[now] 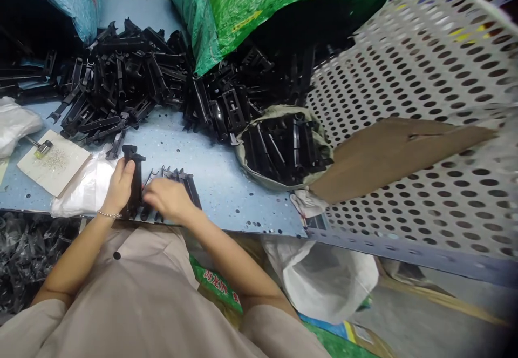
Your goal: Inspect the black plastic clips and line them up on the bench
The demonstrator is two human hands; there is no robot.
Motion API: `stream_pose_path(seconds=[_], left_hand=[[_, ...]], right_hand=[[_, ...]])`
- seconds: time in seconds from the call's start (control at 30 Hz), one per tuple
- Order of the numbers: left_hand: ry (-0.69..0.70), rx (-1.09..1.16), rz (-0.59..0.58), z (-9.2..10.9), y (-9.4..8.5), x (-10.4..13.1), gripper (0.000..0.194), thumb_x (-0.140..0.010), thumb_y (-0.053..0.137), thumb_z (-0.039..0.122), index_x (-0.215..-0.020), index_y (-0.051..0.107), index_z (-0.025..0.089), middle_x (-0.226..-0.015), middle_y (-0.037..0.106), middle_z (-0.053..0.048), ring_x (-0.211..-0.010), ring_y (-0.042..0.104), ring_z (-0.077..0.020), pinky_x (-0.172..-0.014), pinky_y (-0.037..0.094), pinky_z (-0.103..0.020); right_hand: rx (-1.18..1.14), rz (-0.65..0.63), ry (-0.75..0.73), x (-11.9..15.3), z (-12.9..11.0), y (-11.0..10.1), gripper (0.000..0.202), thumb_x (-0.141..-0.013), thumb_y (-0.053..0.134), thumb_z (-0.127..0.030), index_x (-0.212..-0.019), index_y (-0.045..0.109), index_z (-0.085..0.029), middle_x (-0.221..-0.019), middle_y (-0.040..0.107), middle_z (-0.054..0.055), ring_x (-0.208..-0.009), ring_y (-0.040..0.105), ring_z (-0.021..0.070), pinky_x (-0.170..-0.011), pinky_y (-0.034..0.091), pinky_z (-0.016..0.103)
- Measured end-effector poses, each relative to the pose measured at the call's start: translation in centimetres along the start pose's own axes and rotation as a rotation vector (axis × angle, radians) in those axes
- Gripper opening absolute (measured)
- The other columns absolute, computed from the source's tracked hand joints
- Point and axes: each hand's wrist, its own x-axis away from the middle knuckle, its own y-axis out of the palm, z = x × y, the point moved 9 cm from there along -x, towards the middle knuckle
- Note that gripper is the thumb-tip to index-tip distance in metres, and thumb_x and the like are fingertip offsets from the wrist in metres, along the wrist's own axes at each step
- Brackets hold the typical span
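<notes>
In the head view, the left hand (118, 186) pinches a black plastic bracket (136, 180); the right hand (168, 198) curls beside it, its grip unclear. Beside the right hand, a short row (191, 186) lies aligned; beyond both, a large heap (125, 72) lies loose.

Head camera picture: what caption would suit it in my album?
Left hand holding a black part, right hand at a row of parts, blue table beneath.
</notes>
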Motion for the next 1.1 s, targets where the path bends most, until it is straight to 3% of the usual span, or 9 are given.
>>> stream_pose_path(seconds=[0.17,0.23,0.33,0.43,0.53,0.67,0.9,1.0,1.1], left_hand=[[0.030,-0.219,-0.016,-1.4,-0.9,-1.2,0.043,-0.096,0.041,0.059,-0.110,0.057,0.021,-0.081,0.068,-0.005,-0.074,0.069,-0.0221,-0.064,0.052,-0.030],[0.113,-0.534,0.030,-1.3,-1.5,-1.3,0.043,-0.099,0.038,0.052,-0.113,0.060,0.018,-0.085,0.070,-0.009,-0.082,0.069,-0.0260,-0.071,0.051,-0.034],[0.153,-0.954,0.047,-2.2,-1.3,-1.2,0.039,-0.099,0.039,0.044,-0.112,0.065,0.017,-0.084,0.071,-0.011,-0.084,0.069,-0.0292,-0.076,0.049,-0.036],[0.258,-1.032,0.043,-2.8,0.2,-0.8,0.037,-0.099,0.042,0.041,-0.111,0.068,0.018,-0.095,0.071,-0.013,-0.093,0.067,-0.0281,-0.082,0.050,-0.036],[0.406,-0.915,0.093,-2.1,1.1,-0.2,0.040,-0.097,0.047,0.040,-0.125,0.063,0.017,-0.115,0.066,-0.016,-0.110,0.060,-0.0299,-0.095,0.049,-0.042],[0.422,-0.592,0.057,-0.7,1.5,-0.2,0.047,-0.095,0.053,0.045,-0.133,0.058,0.018,-0.128,0.058,-0.017,-0.121,0.054,-0.0298,-0.105,0.044,-0.047],[0.065,0.377,-0.269,1.1,5.9,-0.2,0.060,-0.091,0.057,0.058,-0.141,0.039,0.031,-0.139,0.056,-0.008,-0.122,0.059,-0.0234,-0.103,0.049,-0.040],[-0.016,0.477,-0.326,1.4,6.2,0.8,0.055,-0.087,0.062,0.057,-0.130,0.048,0.026,-0.123,0.065,-0.008,-0.109,0.066,-0.0231,-0.093,0.054,-0.038],[-0.018,0.467,-0.337,1.6,5.3,1.7,0.045,-0.089,0.059,0.057,-0.115,0.058,0.020,-0.102,0.069,-0.007,-0.089,0.068,-0.0186,-0.078,0.056,-0.031]], right_hand=[[0.090,-0.068,-0.097,2.2,0.1,2.4,0.041,-0.103,0.032,-0.044,-0.081,0.059,-0.022,-0.073,0.057,0.006,-0.070,0.048,0.0192,-0.067,0.037,0.031],[0.113,0.065,-0.016,0.7,2.6,-0.5,0.038,-0.102,0.036,-0.043,-0.083,0.060,-0.022,-0.076,0.058,0.007,-0.074,0.050,0.0202,-0.070,0.040,0.032],[0.191,0.437,0.206,-2.5,8.4,-8.6,0.027,-0.099,0.043,-0.039,-0.102,0.061,-0.019,-0.102,0.059,0.015,-0.102,0.051,0.0284,-0.082,0.043,0.039],[0.096,0.698,0.429,-5.2,14.5,-15.0,0.033,-0.092,0.059,-0.039,-0.115,0.056,-0.016,-0.119,0.051,0.019,-0.115,0.046,0.0322,-0.084,0.044,0.040],[-0.148,0.742,0.524,-6.4,17.9,-17.2,0.029,-0.089,0.061,-0.037,-0.108,0.054,-0.016,-0.110,0.052,0.015,-0.100,0.053,0.0246,-0.073,0.045,0.033],[-0.652,0.581,0.516,-4.0,16.5,-13.6,0.017,-0.092,0.056,-0.039,-0.089,0.050,-0.023,-0.078,0.055,0.006,-0.070,0.050,0.0170,-0.051,0.037,0.025],[-1.155,0.252,0.468,3.3,5.5,0.0,0.032,-0.088,0.056,-0.049,-0.102,0.056,-0.020,-0.065,0.055,-0.001,-0.049,0.043,0.0098,-0.042,0.033,0.022],[-1.236,0.120,0.437,3.8,3.3,2.2,0.033,-0.092,0.052,-0.049,-0.108,0.057,-0.021,-0.067,0.056,-0.002,-0.053,0.050,0.0117,-0.048,0.040,0.023],[-1.020,-0.051,0.377,2.9,2.8,1.1,0.035,-0.093,0.051,-0.053,-0.096,0.060,-0.020,-0.080,0.063,0.003,-0.074,0.061,0.0176,-0.066,0.051,0.030]])
